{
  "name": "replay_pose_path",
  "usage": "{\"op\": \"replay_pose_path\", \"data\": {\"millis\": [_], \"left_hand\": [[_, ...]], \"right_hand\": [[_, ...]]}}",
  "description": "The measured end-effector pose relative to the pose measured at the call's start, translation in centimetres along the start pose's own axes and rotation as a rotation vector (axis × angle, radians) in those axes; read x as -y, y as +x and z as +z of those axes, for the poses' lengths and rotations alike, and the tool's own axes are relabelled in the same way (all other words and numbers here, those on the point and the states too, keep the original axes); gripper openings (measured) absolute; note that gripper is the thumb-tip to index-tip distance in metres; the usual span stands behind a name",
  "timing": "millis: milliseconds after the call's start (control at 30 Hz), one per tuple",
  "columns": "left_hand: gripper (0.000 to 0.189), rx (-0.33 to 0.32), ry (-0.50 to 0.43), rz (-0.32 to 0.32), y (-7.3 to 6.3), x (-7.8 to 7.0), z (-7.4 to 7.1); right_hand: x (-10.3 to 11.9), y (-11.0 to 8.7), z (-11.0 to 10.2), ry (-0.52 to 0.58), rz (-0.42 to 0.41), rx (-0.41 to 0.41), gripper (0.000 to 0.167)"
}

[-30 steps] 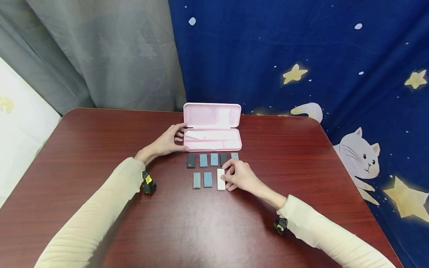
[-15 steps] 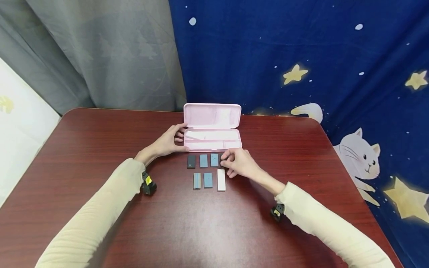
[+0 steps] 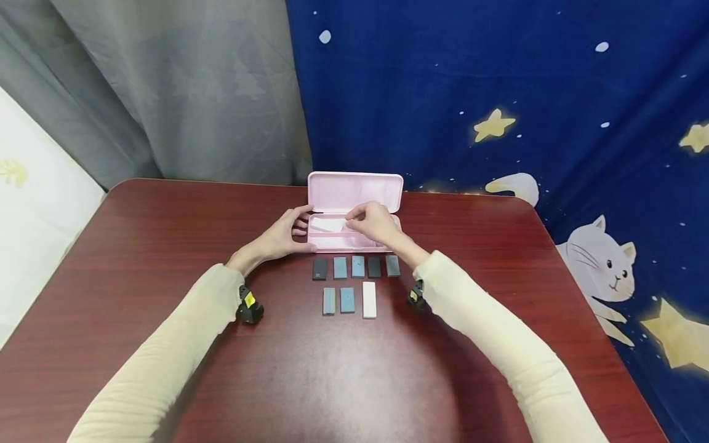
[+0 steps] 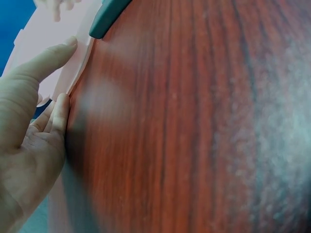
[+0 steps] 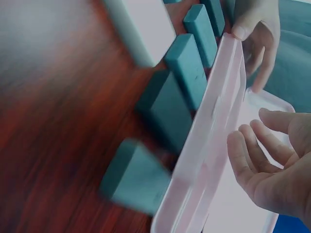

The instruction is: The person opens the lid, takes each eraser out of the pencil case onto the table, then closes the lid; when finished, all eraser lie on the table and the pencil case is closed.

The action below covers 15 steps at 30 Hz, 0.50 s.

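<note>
A pink pencil case [image 3: 338,249] lies near the table's back edge, its lid [image 3: 354,192] raised. My left hand [image 3: 279,237] holds the case's left end between thumb and fingers; the thumb lies along the rim in the left wrist view. My right hand [image 3: 378,224] is over the rear compartment, beside a flat white piece [image 3: 327,225] inside. In the right wrist view its bent fingers [image 5: 238,145] stand apart from the thumb, with nothing between them. In front of the case are two rows of eraser-like blocks, among them a blue block [image 3: 347,300] and a white block [image 3: 369,300].
The back row has several blocks, including a dark block [image 3: 319,269] at its left end and a grey-blue block [image 3: 392,266] under the right forearm. A striped block [image 3: 329,301] starts the front row. Curtains [image 3: 388,92] hang behind the brown table [image 3: 332,381].
My right hand has left the white block, passed over the right end of the back row and reached into the case. The left hand keeps its hold. The view has shifted slightly.
</note>
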<state>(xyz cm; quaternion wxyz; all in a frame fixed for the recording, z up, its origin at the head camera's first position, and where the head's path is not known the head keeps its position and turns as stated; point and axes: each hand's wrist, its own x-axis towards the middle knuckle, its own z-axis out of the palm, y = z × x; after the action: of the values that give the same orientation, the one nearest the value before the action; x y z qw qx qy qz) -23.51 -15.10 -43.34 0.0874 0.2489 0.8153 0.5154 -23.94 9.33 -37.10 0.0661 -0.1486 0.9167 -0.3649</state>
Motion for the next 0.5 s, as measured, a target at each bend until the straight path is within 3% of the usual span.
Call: {"op": "replay_pose_path", "data": {"millis": [167,500], "left_hand": [[0.094,0.001,0.012,-0.009,0.1,-0.1,0.1],[0.096,-0.002,-0.013,-0.007,-0.1,-0.2,-0.1]], "right_hand": [[1.0,1.9,2.2,-0.094,-0.023,0.021,0.016],[2.6,3.1,4.7,-0.321,0.014,0.02,0.016]]}}
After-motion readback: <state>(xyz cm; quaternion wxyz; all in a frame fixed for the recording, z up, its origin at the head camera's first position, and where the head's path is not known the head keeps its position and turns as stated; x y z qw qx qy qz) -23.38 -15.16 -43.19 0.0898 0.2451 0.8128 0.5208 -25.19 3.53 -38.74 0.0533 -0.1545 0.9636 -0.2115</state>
